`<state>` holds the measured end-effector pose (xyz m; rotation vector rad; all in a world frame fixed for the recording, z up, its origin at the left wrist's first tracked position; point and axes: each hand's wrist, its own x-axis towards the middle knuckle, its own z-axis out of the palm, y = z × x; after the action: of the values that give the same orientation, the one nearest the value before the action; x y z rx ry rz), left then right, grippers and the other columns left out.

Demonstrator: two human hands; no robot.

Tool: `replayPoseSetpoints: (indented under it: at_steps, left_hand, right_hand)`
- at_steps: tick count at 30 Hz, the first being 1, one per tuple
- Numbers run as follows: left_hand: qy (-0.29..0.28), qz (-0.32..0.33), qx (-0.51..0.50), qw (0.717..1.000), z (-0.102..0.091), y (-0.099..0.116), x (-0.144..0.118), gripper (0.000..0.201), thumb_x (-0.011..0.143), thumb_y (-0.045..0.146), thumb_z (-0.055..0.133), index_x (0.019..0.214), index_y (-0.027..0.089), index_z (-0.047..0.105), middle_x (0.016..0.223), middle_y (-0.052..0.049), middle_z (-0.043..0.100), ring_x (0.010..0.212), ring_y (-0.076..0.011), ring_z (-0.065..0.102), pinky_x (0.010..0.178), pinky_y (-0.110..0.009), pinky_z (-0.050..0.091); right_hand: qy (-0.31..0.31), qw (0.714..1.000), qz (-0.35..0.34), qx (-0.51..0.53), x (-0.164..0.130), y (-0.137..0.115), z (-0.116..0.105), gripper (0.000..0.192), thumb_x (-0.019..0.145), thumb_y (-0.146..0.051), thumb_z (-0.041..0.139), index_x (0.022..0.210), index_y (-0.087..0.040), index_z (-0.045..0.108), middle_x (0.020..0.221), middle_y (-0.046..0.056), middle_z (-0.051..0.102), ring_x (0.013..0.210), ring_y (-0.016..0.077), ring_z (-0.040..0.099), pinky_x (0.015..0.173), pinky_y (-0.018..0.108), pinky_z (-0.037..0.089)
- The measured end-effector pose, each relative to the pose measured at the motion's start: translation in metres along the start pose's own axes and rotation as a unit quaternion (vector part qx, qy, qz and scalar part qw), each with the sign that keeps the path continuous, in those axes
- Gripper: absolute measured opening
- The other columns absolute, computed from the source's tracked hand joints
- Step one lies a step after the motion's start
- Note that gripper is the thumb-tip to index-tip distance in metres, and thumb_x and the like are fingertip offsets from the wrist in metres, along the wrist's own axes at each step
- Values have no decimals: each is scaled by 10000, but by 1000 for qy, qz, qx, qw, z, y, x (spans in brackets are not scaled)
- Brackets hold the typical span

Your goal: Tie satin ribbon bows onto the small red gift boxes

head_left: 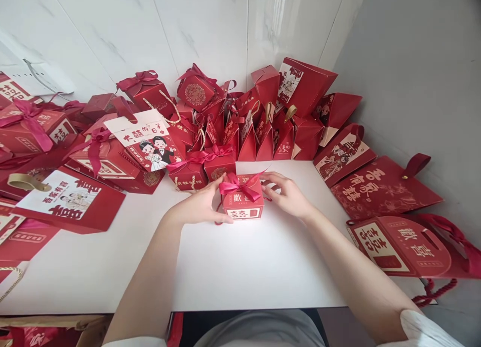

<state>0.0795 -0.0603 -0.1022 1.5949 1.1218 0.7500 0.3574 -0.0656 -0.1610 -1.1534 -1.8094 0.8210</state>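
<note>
Box [242,202] — small, red, mid-surface [233,267], bow [237,185] already tied | left hand [201,206] clasps its left side | right hand [287,194] pinches the ribbon end | finished boxes [203,166] and bags [263,131] crowd the back wall.

Small box [242,202] on table [233,267] centre, between left hand [201,206] and right hand [287,194]; box pile [240,121] behind.

Bright, even daylight, soft shadows, sharp centre, wide-angle stretch at edges
</note>
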Motion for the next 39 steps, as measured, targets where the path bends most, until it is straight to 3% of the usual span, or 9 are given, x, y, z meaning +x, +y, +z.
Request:
replayPoseSetpoints:
  at_steps: [4, 11, 18, 22, 27, 31, 34, 36, 39]
  left_hand:
    - [-77, -7, 42, 996, 13, 4, 3, 763, 520, 218, 859, 1243, 316, 635, 1296, -65, 628, 1164, -321, 625, 822, -354, 567]
    - [-38, 33, 143, 988, 24, 1, 5, 721, 589, 312, 850, 1268, 301, 608, 1232, -67, 638, 1086, -310, 639, 845, -356, 535]
    - [-57, 36, 144, 987, 28, -3, 6, 682, 608, 291, 835, 1250, 293, 606, 1208, -59, 651, 1164, -319, 604, 970, -397, 491]
    - [-23, 10, 117, 993, 22, -9, 5, 831, 548, 255, 861, 1322, 280, 562, 1263, -85, 634, 1214, -320, 585, 936, -368, 509]
    - [-12, 6, 102, 995, 21, -9, 4, 1115, 561, 291, 871, 1522, 277, 306, 1338, -113, 604, 1263, -302, 563, 967, -366, 502]
    - [-65, 31, 95, 993, 31, -6, 7, 1279, 648, 381, 833, 1578, 264, -37, 1423, -125, 538, 1355, -290, 481, 1122, -436, 390]
    - [-105, 22, 110, 988, 32, -2, 7, 1420, 630, 401, 846, 1532, 234, -238, 1475, -147, 483, 1408, -296, 413, 1175, -475, 313]
    - [-129, -14, 127, 983, 23, 3, 3, 1458, 622, 409, 851, 1503, 248, -300, 1516, -160, 431, 1407, -308, 414, 1160, -493, 333]
    - [-171, -88, 149, 970, -3, 18, -11, 1400, 657, 433, 828, 1512, 297, -271, 1532, -160, 413, 1381, -306, 456, 1087, -479, 428]
  right_hand:
    - [11, 999, -29, -34, -2, -1, 9, 344, 964, -271, 463, 1272, -241, 613, 1246, 82, 619, 1029, 226, 645, 842, 377, 566]
    - [36, 991, -53, -118, -5, 2, 22, 446, 940, -184, 413, 1366, -226, 539, 1380, 105, 535, 1126, 257, 615, 954, 430, 537]
    - [42, 992, -59, -100, -5, 6, 22, 449, 940, -195, 417, 1368, -241, 546, 1399, 84, 521, 1121, 237, 621, 962, 401, 536]
    - [45, 993, -36, -107, -5, 2, 22, 458, 932, -200, 442, 1377, -262, 533, 1380, 75, 549, 1026, 235, 656, 954, 428, 526]
    - [72, 995, -20, -70, -6, -8, 26, 422, 938, -193, 420, 1325, -252, 578, 1272, 64, 620, 901, 208, 664, 890, 397, 538]
    - [74, 996, -23, -52, -7, -10, 30, 469, 902, -145, 415, 1334, -236, 571, 1289, 68, 605, 932, 202, 651, 868, 373, 544]
    - [67, 998, -17, -11, -5, -5, 30, 471, 890, -145, 418, 1322, -228, 584, 1310, 68, 590, 987, 203, 645, 863, 361, 548]
    - [51, 998, -1, 38, -3, -1, 28, 456, 889, -174, 443, 1318, -226, 586, 1321, 74, 581, 978, 201, 651, 850, 363, 553]
    - [42, 990, 50, 127, 0, 6, 25, 436, 890, -243, 488, 1316, -221, 577, 1206, 82, 647, 990, 213, 659, 868, 385, 547]
